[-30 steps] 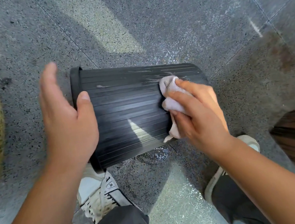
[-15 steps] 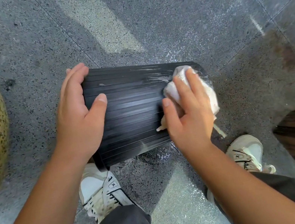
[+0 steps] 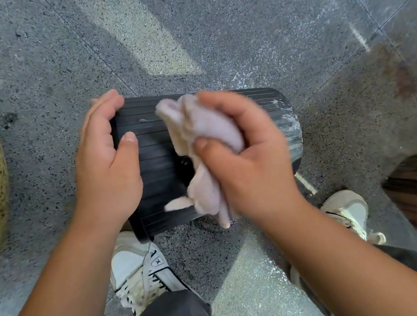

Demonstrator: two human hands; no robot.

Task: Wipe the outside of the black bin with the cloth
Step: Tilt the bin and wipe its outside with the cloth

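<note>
At the centre of the frame the black bin [image 3: 158, 166] lies on its side on the speckled grey floor [image 3: 234, 28], rim toward the left, base toward the right. The left hand [image 3: 109, 172] cups the rim end, fingers [image 3: 106, 106] nearly straight over the far edge and thumb resting on the ribbed side. The right hand [image 3: 246, 156] clenches a bunched pale cloth [image 3: 204, 141] over the bin's middle; it is motion-blurred, so contact with the surface cannot be told. White smears mark the base end. Two white sneakers [image 3: 140, 270] stand below.
</note>
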